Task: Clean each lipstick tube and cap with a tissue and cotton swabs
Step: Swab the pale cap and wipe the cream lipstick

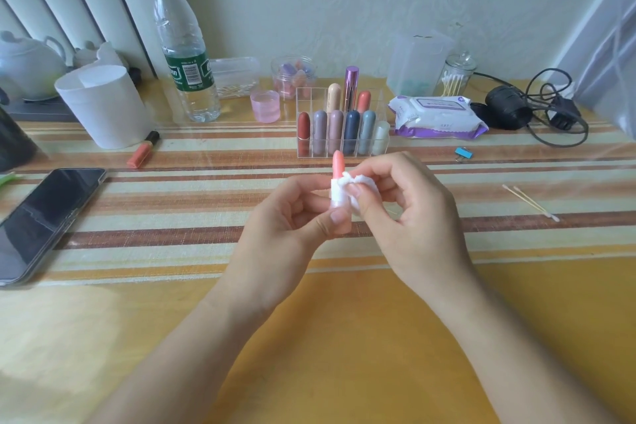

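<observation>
Holding lipstick [336,186] upright in left hand [289,217], tip up, right hand [406,213] pinching tissue [364,181]

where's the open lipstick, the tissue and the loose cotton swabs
open lipstick [337,162], head view, on the pink bullet
tissue [363,179], head view, on the crumpled white wad
cotton swabs [531,203], head view, on the sticks' middle
</observation>
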